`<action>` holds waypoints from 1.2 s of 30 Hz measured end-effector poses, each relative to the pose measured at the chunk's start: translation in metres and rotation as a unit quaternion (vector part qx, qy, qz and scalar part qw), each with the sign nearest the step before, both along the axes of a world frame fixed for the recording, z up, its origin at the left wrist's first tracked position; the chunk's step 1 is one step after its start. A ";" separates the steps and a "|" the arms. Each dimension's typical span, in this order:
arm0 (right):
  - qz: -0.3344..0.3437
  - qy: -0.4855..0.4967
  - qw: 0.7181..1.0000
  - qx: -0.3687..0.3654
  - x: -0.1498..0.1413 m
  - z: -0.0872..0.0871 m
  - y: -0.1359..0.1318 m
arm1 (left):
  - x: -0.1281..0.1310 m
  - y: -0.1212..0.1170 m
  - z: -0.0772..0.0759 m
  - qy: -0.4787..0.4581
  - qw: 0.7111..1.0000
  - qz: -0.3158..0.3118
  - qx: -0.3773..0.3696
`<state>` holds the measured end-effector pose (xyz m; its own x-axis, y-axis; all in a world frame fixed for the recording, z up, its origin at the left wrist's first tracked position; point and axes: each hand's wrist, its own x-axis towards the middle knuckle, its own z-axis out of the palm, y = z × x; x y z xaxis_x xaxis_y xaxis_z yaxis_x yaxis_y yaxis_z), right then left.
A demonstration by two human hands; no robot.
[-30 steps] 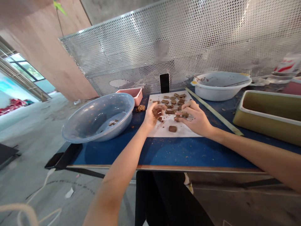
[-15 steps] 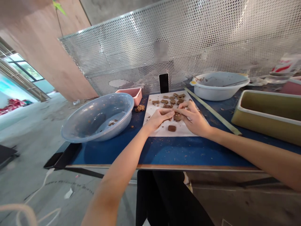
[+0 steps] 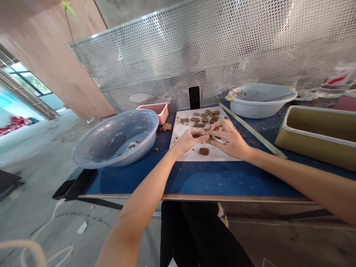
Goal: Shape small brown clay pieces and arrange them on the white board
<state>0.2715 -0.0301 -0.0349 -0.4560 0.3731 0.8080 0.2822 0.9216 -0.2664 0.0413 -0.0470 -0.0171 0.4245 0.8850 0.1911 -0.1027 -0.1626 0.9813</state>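
Both hands meet over a white board on the blue tabletop. My left hand pinches a small brown clay piece, mostly covered by the fingers. My right hand closes on the same piece from the other side, its fingers bent over it. Just below the hands a flat brown clay block with rounded corners lies on the board. Beyond the fingers several more small clay pieces lie on the board, with crumbs scattered around.
A blue basin and pink tray stand left, with a crumbly lump nearby. A phone leans upright behind the board. To the right are a pale stick, a white basin and an olive planter box.
My right hand's fingers have shifted slightly around the clay piece, and less brown clay shows beneath them. The block below the hands stays in place on the board.
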 end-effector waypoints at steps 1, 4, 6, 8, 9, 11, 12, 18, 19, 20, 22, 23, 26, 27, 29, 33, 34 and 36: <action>-0.004 -0.001 1.000 -0.001 0.000 0.000 0.001 | 0.000 -0.001 0.001 0.004 1.000 -0.002 0.000; -0.016 -0.002 1.000 0.001 0.000 0.000 0.002 | 0.001 -0.001 0.002 0.015 1.000 -0.006 0.011; -0.020 0.005 1.000 0.008 -0.001 0.000 0.002 | 0.001 0.000 0.001 0.008 1.000 -0.009 0.016; -0.025 0.018 0.999 0.015 -0.001 0.001 0.001 | 0.002 0.001 0.001 -0.014 1.000 -0.010 0.010; -0.030 0.024 0.999 0.014 -0.001 0.001 0.001 | 0.002 0.001 0.001 -0.027 1.000 -0.005 0.004; -0.040 0.033 0.999 0.005 -0.001 0.001 0.001 | 0.001 0.001 0.002 -0.045 0.999 0.021 -0.013; -0.044 0.036 0.998 -0.002 0.000 0.001 0.002 | 0.001 0.001 0.003 -0.050 0.998 0.039 -0.021; -0.030 0.023 0.999 -0.006 -0.001 0.000 0.003 | -0.004 0.005 0.003 -0.090 0.988 0.113 -0.055; -0.026 0.016 1.000 -0.006 -0.001 0.000 0.002 | -0.004 0.006 0.002 -0.095 0.987 0.120 -0.057; -0.024 0.007 1.000 -0.007 -0.002 0.001 0.002 | -0.005 0.007 0.001 -0.099 0.985 0.126 -0.058; -0.022 -0.009 1.000 -0.009 -0.002 0.001 0.001 | -0.006 0.007 0.001 -0.104 0.984 0.136 -0.056; -0.022 -0.015 1.000 -0.010 -0.002 0.001 0.001 | -0.007 0.008 0.001 -0.108 0.983 0.138 -0.056; -0.021 -0.018 1.000 -0.006 -0.002 0.001 0.000 | -0.009 0.008 0.002 -0.122 0.981 0.142 -0.060; -0.020 -0.014 1.000 -0.004 -0.002 0.001 0.000 | -0.009 0.008 0.003 -0.127 0.980 0.143 -0.062; -0.021 -0.005 1.000 -0.002 -0.002 0.000 0.000 | -0.010 0.008 0.005 -0.134 0.977 0.150 -0.068; -0.022 0.019 1.000 0.001 -0.003 -0.002 0.001 | -0.010 0.006 0.010 -0.140 0.971 0.181 -0.071; -0.022 0.024 0.999 0.003 -0.002 -0.003 0.002 | -0.010 0.006 0.011 -0.142 0.970 0.187 -0.070; -0.022 0.030 0.999 0.010 -0.002 -0.004 0.002 | -0.011 0.006 0.012 -0.151 0.968 0.192 -0.065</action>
<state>0.2691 -0.0279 -0.0385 -0.3893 0.3760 0.8409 0.3062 0.9138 -0.2668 0.0308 -0.0412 -0.0053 0.0024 0.9914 0.1309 -0.3451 -0.1220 0.9306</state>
